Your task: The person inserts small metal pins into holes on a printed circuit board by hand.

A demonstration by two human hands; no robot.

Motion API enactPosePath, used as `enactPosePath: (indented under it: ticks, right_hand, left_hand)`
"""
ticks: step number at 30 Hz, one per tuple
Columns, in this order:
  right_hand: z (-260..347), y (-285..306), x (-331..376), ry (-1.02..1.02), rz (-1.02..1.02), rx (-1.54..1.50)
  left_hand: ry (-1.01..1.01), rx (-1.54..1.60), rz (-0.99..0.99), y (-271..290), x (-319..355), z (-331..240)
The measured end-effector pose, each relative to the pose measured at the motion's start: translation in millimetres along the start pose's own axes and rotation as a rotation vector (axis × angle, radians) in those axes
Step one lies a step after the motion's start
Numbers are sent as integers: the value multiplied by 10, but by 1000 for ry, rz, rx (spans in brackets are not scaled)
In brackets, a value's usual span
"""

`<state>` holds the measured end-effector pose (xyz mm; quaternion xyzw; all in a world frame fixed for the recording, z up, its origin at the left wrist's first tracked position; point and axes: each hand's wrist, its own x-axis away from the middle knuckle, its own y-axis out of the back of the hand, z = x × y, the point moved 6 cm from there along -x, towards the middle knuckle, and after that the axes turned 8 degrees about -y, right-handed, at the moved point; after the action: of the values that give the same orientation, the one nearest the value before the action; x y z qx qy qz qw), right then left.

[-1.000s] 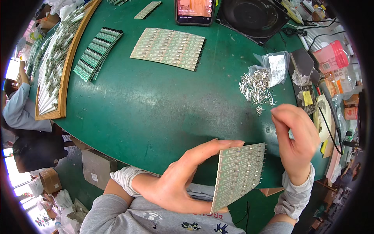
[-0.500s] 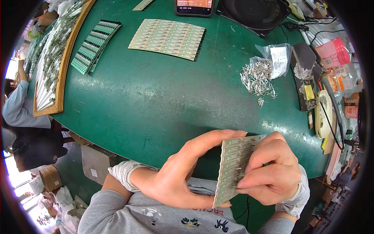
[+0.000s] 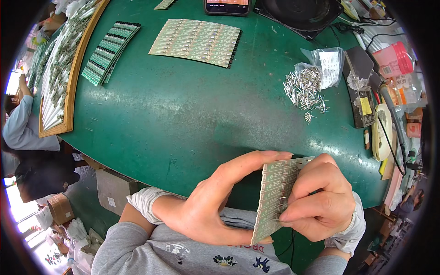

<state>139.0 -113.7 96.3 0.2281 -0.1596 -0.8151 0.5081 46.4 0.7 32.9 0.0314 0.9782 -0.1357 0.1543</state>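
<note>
My left hand [image 3: 208,197] grips a panel of small circuit boards [image 3: 273,197] by its upper and lower edges, tilted up steeply above the table's near edge. Several thin metal pins stand out from the panel's printed face. Close against that face, my right hand [image 3: 321,199] is pinched, thumb and fingertips together. A thin metal tip shows at the fingertips, but the rest of what they hold is hidden. Beyond, on the green table [image 3: 183,110], lies a heap of small metal-leaded parts [image 3: 303,89] spilling from a clear plastic bag [image 3: 331,68].
Another pale board panel [image 3: 195,42] lies at the back, with stacked green panels [image 3: 110,52] left of it. A wooden-framed tray [image 3: 68,101] of white sticks borders the left. A phone [image 3: 227,7], black fan-like unit [image 3: 300,16] and soldering iron [image 3: 389,101] stand farther off. Someone sits far left [image 3: 18,121].
The view has shifted slightly, so things on the table sit a little higher. My hands keep nearly the same pose, with the panel turned very slightly.
</note>
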Motion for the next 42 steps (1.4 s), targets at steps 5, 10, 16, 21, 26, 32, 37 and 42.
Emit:
enactPosePath:
  ticks: [5, 10, 16, 21, 26, 32, 37, 42]
  right_hand:
    - [-11, -14, 5, 11, 10, -13]
    - [22, -27, 37, 41, 0, 27]
    - [23, -48, 68, 116, -54, 84]
    - [46, -79, 147, 215, -101, 149]
    - [138, -100, 290, 400, -86, 470]
    - [186, -207, 480, 655, -180, 1005]
    - [142, 173, 177, 212, -134, 744]
    - [-369, 400, -193, 39, -203, 1004]
  left_hand:
    - [-39, -28, 7, 5, -1, 3]
    - [-72, -56, 18, 13, -18, -11]
    - [-90, -96, 30, 2, -23, -33]
    - [-96, -64, 12, 10, -33, -37]
    - [-88, -87, 31, 17, -28, -35]
    - [-120, -64, 49, 12, -43, -35]
    - [-136, -82, 61, -21, -24, -12]
    - [-146, 108, -125, 7, 12, 74]
